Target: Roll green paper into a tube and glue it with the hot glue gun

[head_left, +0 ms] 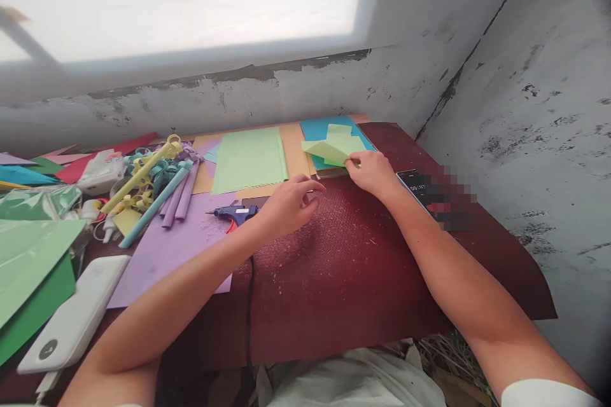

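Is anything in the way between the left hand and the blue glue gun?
Nothing visible. The left hand rests on the dark red mat, and the glue gun lies just to its left on the purple paper, with only bare surface between them.

Glue gun (237, 212) left of phone (416, 189)

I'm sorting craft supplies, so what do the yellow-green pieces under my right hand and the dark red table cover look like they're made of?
The yellow-green pieces look like thin matte paper: flat, sharp-edged, one corner lifting at the right hand. The dark red cover looks like woven or embossed vinyl or cloth, with a fine grid texture and dull sheen; which one is unclear.
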A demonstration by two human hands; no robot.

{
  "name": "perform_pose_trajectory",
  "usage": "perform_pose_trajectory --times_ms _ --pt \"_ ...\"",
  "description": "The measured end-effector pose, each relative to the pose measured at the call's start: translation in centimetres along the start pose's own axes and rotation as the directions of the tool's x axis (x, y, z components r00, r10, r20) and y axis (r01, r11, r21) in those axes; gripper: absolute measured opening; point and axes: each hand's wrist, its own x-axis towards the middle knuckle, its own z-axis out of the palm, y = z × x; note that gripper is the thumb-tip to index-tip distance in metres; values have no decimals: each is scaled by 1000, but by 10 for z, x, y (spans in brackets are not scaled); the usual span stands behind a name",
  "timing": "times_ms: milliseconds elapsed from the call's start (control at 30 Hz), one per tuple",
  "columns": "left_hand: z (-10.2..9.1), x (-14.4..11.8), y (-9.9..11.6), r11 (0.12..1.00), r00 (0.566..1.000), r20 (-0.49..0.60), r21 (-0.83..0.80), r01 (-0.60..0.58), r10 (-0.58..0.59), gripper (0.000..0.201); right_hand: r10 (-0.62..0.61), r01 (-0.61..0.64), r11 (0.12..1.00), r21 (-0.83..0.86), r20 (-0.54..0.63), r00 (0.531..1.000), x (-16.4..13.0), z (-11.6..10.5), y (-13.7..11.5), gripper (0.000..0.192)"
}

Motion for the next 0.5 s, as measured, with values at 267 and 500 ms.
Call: perform_pose_trajectory --times_ms 267,500 --pt "-41 19 -10 939 944 -29 -112 325 -330 93 -57 192 637 746 -203 977 -8 -16 -26 31" --pt "-22 13 -9 650 973 35 -739 179 -229 92 -223 -102 143 984 133 966 -22 -1 -53 31"
